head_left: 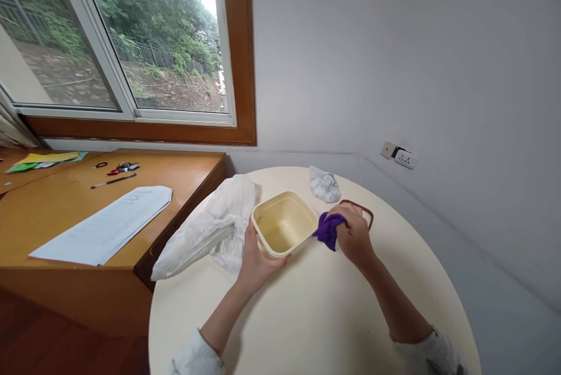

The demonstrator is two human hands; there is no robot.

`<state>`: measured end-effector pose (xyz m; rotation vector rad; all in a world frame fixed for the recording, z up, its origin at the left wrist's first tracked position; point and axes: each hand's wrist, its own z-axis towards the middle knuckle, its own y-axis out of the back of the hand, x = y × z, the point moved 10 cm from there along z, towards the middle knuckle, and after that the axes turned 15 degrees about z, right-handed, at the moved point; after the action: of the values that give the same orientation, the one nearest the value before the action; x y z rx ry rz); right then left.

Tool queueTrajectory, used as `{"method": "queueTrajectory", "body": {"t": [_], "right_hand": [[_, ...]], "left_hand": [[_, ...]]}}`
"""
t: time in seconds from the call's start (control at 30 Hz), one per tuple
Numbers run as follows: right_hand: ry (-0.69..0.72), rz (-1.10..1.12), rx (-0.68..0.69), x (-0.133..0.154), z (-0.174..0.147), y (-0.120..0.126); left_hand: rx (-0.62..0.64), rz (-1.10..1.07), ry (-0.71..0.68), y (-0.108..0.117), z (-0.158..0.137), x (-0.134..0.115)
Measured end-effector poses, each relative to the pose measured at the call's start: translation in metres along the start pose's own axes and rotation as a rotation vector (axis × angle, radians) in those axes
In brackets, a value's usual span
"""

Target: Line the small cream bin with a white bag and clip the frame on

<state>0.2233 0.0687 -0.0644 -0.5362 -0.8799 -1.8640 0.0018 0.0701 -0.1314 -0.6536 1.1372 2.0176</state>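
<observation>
A square cream-yellow plastic container (287,226) is tilted with its open top toward me. My left hand (256,258) grips it at the near left side, thumb along the near rim. Inside, the walls look smooth and a little shiny. My right hand (354,232) is closed on a crumpled purple cloth (328,230), which hangs just off the container's right corner. Behind that hand lies a brown-rimmed lid or frame (371,217), partly hidden by the fingers.
On the round cream table (315,316), a white plastic bag (210,226) lies left and a knotted small bag (325,185) at the back. The wooden desk (188,170) beside it holds papers (109,223), a pen (114,181) and keys (125,167). A wall with a socket (405,159) stands behind.
</observation>
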Motion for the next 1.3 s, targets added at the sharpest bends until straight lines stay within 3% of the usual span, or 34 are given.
{"method": "queueTrajectory", "body": {"t": [0.13,0.23,0.5,0.7,0.83,0.93,1.1,1.17,1.3], "right_hand": [[-0.228,0.299,-0.198,-0.043,0.004,0.017],[-0.273,0.392,-0.247,-0.056,0.005,0.016],[-0.04,0.335,-0.014,-0.02,-0.002,-0.013],[-0.075,0.357,0.088,-0.011,-0.025,-0.007],[-0.297,0.352,0.139,-0.052,-0.029,-0.001],[-0.418,0.228,0.002,-0.1,-0.024,0.025],[-0.319,-0.053,-0.238,-0.145,-0.016,0.068],[-0.283,-0.189,-0.206,-0.158,-0.02,0.066],[-0.326,-0.341,0.009,-0.192,-0.039,0.042]], "left_hand": [[0.06,0.007,-0.029,-0.007,-0.003,0.0],[0.049,0.02,-0.042,-0.007,-0.004,-0.005],[0.02,0.052,-0.02,-0.009,-0.006,-0.007],[0.026,0.004,0.02,-0.012,-0.004,-0.006],[0.034,-0.047,0.077,-0.015,-0.004,0.0],[0.052,-0.087,0.1,-0.018,-0.004,0.005],[0.071,-0.117,0.117,-0.022,-0.003,0.006],[0.073,-0.122,0.115,-0.024,-0.002,0.006],[0.077,-0.106,0.097,-0.027,-0.002,0.01]]}}
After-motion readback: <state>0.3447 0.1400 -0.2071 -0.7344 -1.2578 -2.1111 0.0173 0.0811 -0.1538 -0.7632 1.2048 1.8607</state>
